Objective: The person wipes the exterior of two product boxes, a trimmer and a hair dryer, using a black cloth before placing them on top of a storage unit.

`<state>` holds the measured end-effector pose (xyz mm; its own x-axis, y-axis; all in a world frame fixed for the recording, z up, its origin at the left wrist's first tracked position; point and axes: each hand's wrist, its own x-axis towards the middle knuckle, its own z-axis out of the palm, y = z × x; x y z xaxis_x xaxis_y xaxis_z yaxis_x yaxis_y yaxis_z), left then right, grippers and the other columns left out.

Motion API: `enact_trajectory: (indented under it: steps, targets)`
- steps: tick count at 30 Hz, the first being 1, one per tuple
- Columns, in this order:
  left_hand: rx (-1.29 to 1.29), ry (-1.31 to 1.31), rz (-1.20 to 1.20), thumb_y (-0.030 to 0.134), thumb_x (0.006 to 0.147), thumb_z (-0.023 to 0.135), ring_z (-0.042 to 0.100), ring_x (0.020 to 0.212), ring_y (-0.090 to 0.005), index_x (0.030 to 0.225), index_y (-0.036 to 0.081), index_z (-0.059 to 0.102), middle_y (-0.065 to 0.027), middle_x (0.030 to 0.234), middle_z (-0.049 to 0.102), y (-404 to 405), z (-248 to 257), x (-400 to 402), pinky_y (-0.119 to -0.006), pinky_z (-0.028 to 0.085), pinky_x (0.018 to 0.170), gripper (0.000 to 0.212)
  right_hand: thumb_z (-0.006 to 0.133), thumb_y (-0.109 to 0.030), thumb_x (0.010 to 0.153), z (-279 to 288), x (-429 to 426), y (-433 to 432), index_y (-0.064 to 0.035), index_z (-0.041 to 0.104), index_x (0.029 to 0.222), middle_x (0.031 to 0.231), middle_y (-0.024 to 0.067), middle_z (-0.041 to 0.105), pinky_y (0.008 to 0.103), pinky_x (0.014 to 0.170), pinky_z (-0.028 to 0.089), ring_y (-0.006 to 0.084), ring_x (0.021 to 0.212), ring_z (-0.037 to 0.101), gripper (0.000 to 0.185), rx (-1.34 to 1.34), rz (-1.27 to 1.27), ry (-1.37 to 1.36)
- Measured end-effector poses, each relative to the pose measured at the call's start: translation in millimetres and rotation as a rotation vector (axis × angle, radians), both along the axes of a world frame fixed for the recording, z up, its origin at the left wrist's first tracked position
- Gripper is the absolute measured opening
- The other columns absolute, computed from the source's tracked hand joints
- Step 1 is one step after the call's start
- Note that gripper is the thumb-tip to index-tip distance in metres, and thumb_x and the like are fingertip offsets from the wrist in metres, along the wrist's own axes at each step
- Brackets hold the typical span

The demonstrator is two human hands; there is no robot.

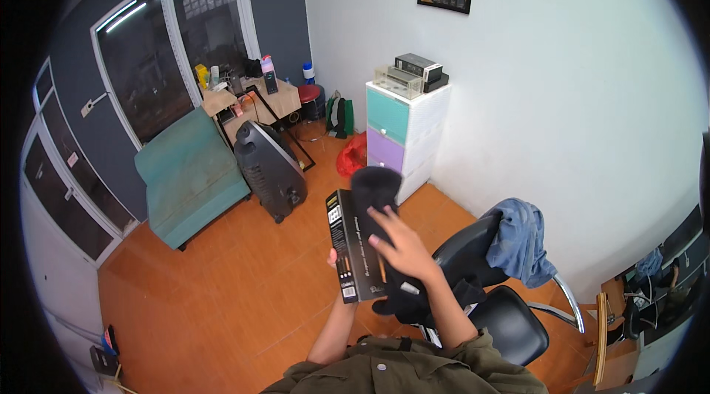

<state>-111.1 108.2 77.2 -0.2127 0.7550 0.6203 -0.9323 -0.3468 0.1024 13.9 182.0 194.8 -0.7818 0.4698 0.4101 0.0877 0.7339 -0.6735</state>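
Note:
A black printed cardboard box (360, 255) is held upright before my chest. My left hand (333, 259) grips it from its left side and from below; most of that hand is hidden behind the box. A black cloth item (377, 186), perhaps a cap or a glove, lies against the right side of the box and rises above it. Over this cloth rests my right hand (402, 244), fingers spread; whether it grips the cloth cannot be told. More dark fabric (413, 302) hangs below my right wrist.
At the right stands a black chair (507, 322) with a blue cloth (510, 244) over its back. Ahead is a drawer cabinet (430, 122) bearing boxes. A large black speaker-like case (269, 172), a green sofa seat (191, 178) and a cluttered table (285, 100) stand left.

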Motion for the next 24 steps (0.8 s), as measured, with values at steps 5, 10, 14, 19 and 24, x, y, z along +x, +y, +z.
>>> enact_trajectory:
  steps: [5,10,14,19,24]
  targets:
    - [-0.684,0.059,0.521,0.062,0.082,0.042,0.052,0.110,-0.0258,0.126,0.010,0.047,-0.0090,0.120,0.056,-6.9,-16.6,0.0,-0.042,0.037,0.101,0.068,0.056,-0.025,0.086,6.9,2.5,-30.4,-0.0115,0.043,0.131,0.139,0.0022,0.040,0.0445,0.107,0.025,0.0311,0.135,0.022,0.049,0.164,0.436,-0.089]
    - [-0.305,-0.086,0.233,0.058,0.087,0.036,0.054,0.110,-0.0258,0.132,0.008,0.040,-0.0123,0.126,0.051,-13.1,13.9,1.1,-0.040,0.041,0.097,0.068,0.050,-0.031,0.091,-1.9,9.7,18.7,-0.0102,0.034,0.137,0.143,0.0090,0.033,0.0424,0.109,0.019,0.0359,0.135,0.018,0.054,-0.017,0.268,-0.163]
    - [-0.397,-0.090,0.203,0.048,0.087,0.047,0.056,0.107,-0.0262,0.132,0.003,0.039,-0.0155,0.124,0.052,-7.3,24.5,16.9,-0.037,0.047,0.091,0.064,0.049,-0.033,0.090,1.0,-11.4,43.8,-0.0086,0.034,0.137,0.140,0.0133,0.036,0.0409,0.109,0.021,0.0386,0.133,0.022,0.055,-0.018,-0.031,-0.098]
    - [-0.360,-0.106,0.174,0.056,0.086,0.040,0.053,0.110,-0.0249,0.132,0.008,0.040,-0.0120,0.124,0.052,2.2,5.9,14.2,-0.038,0.043,0.095,0.066,0.051,-0.028,0.089,18.6,-22.2,4.2,-0.0106,0.038,0.134,0.138,0.0096,0.039,0.0426,0.105,0.028,0.0376,0.132,0.027,0.050,0.138,0.030,-0.022]
    - [-0.292,-0.378,0.134,0.057,0.087,0.035,0.049,0.115,-0.0233,0.126,0.011,0.047,-0.0083,0.124,0.052,-14.1,-21.2,-11.0,-0.038,0.038,0.098,0.061,0.060,-0.019,0.082,17.0,-13.3,-47.3,-0.0060,0.051,0.122,0.137,0.0048,0.042,0.0420,0.104,0.031,0.0334,0.133,0.026,0.043,0.226,0.246,0.043]
